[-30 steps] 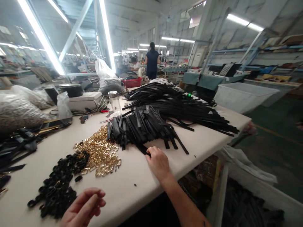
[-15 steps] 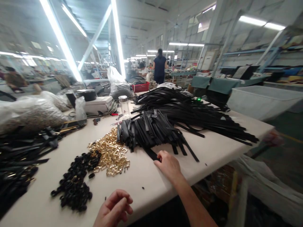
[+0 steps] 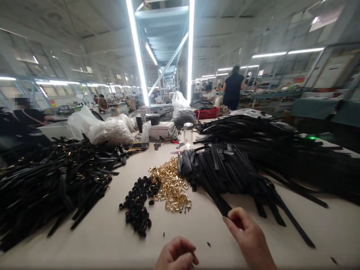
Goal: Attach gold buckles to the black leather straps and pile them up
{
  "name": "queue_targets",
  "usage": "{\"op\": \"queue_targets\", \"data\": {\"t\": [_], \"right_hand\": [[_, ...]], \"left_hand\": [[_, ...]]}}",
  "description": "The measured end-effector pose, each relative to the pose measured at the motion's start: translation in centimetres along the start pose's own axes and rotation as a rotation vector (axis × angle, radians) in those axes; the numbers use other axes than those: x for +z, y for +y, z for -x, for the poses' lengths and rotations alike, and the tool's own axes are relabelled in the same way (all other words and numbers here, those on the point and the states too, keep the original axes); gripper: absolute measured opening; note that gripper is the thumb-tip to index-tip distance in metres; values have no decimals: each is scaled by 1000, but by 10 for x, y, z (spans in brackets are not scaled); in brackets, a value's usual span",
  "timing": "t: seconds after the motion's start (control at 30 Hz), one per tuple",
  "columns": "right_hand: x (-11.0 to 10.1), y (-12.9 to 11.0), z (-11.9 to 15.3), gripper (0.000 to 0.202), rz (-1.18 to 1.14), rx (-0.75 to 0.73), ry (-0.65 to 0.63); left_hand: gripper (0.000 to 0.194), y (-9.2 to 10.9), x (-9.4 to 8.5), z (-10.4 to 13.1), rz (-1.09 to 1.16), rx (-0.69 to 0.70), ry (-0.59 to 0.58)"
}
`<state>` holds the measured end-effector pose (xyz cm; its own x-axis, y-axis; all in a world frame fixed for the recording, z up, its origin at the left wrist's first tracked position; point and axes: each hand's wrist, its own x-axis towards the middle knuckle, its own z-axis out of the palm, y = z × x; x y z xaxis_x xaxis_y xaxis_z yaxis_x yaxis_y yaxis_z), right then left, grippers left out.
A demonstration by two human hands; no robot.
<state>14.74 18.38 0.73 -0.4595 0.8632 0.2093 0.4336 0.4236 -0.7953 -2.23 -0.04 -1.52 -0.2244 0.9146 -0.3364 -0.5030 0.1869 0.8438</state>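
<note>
My right hand [image 3: 247,232] pinches the near end of a black strap [image 3: 216,198], which stretches back to a pile of short black straps [image 3: 225,165]. Near the table's front edge is my left hand [image 3: 177,255], its fingers curled and a little apart, holding nothing that shows. Gold buckles [image 3: 171,183] lie heaped left of the strap pile. Beside them is a heap of small black loops [image 3: 139,206], beyond my left hand.
Finished-looking black straps with gold parts [image 3: 62,180] cover the table's left side. Long black straps [image 3: 281,150] lie at the right. A glass jar [image 3: 188,137], a white box [image 3: 161,130] and plastic bags [image 3: 109,129] stand behind. A person [image 3: 233,88] is farther back.
The view has swung left, showing more of the left strap pile. My right hand has drawn the strap's end nearer, out from the pile. My left hand stays near the front edge, fingers curled.
</note>
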Motion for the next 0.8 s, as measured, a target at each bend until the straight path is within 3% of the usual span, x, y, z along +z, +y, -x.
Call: {"op": "queue_targets", "data": {"t": [0.1, 0.17, 0.27, 0.37, 0.57, 0.67, 0.8], "right_hand": [[3, -17, 34, 33, -376, 42, -167], [1, -32, 55, 32, -529, 99, -344], [-5, -45, 77, 28, -670, 208, -525], [-14, -44, 87, 25, -734, 297, -592], [-31, -33, 88, 15, -570, 280, -607], [-30, -41, 86, 2, -222, 48, -500], [-6, -64, 85, 21, 21, -245, -320]], "left_hand": [[74, 7, 5, 0, -3, 18, -16], [85, 20, 9, 2, 15, 61, -18], [63, 42, 6, 6, 72, 96, 112], [50, 56, -5, 9, 108, 88, 258], [44, 53, -14, 18, 31, 45, 290], [44, 49, -10, 21, 14, 18, 292], [38, 44, 1, 23, -38, 6, 242]]}}
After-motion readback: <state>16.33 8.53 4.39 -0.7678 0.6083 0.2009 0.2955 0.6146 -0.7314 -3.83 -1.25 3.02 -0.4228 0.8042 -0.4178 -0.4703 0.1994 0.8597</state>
